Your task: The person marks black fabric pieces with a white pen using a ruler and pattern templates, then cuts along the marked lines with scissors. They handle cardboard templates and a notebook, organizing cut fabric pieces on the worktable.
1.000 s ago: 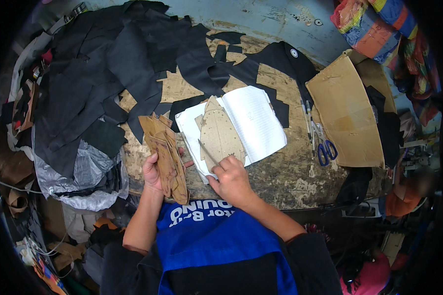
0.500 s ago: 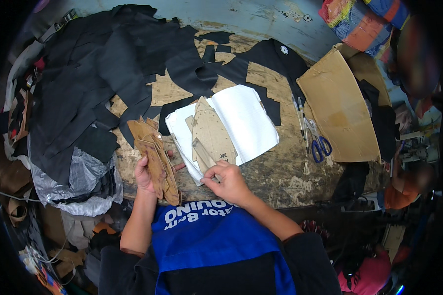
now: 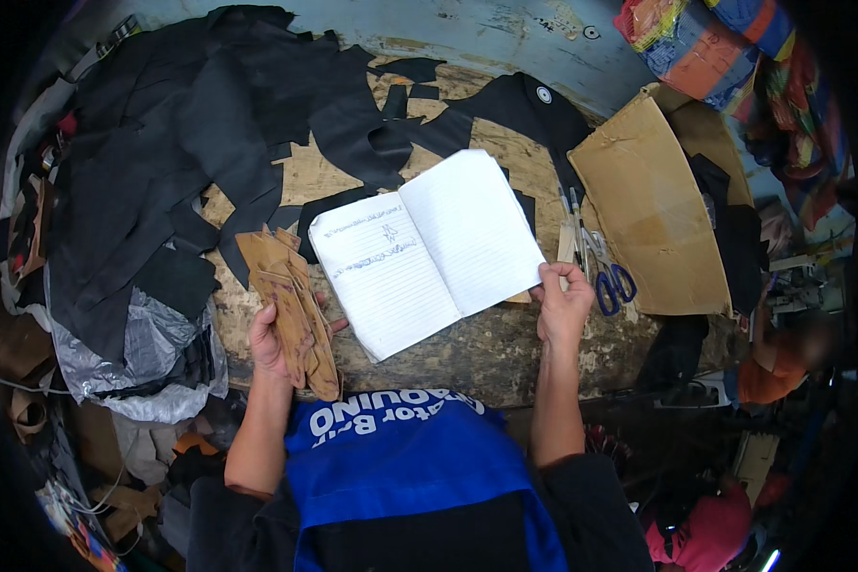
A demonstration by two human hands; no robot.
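Note:
An open notebook (image 3: 467,229) with ruled white pages lies at the middle of the worn wooden table, handwriting on its left page. My right hand (image 3: 562,297) is closed at its lower right corner, thumb and fingers pinching the page edge. In my left hand (image 3: 272,343) is a stack of brown cardboard patterns (image 3: 291,310), held upright-slanted beside the notebook's left side. The fingers wrap behind the stack, their tips showing past its right edge. A small tan edge shows under the notebook near my right hand; I cannot tell what it is.
Black leather sheets (image 3: 162,143) cover the table's left and far side, with offcuts. Blue-handled scissors (image 3: 615,289) and pens (image 3: 572,224) lie right of the notebook. A cardboard box (image 3: 653,210) stands farther right. Clear plastic wrapping (image 3: 157,367) hangs at the left edge.
The grey-beige cardboard patterns that lay on the notebook are off its pages, baring the writing. My right hand has moved right to the notebook's corner. My left hand still holds the stack.

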